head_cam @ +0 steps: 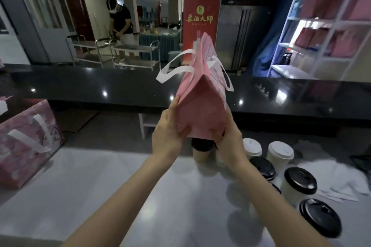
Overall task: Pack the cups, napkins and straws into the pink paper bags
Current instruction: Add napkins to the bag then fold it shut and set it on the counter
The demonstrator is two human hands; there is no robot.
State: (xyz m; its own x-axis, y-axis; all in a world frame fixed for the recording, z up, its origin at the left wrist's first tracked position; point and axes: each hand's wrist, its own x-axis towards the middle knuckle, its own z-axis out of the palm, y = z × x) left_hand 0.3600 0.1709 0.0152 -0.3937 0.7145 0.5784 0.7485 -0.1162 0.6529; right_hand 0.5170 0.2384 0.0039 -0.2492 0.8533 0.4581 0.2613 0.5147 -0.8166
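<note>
Holding a pink paper bag (200, 94) up at centre frame, both hands closed on its lower end.

Left hand (168, 132) and right hand (228, 136) each keep a closed grip on the bag above the desk (96, 186); lidded cups (299, 184) stand at lower right beside white napkins (341, 176), and another pink bag (28, 142) sits at left.

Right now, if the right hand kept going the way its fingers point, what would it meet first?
The right hand points up and away, already pressed against the pink bag it holds with the left hand. So the bag comes first; beyond it probably the black counter, though depth is unclear.
</note>
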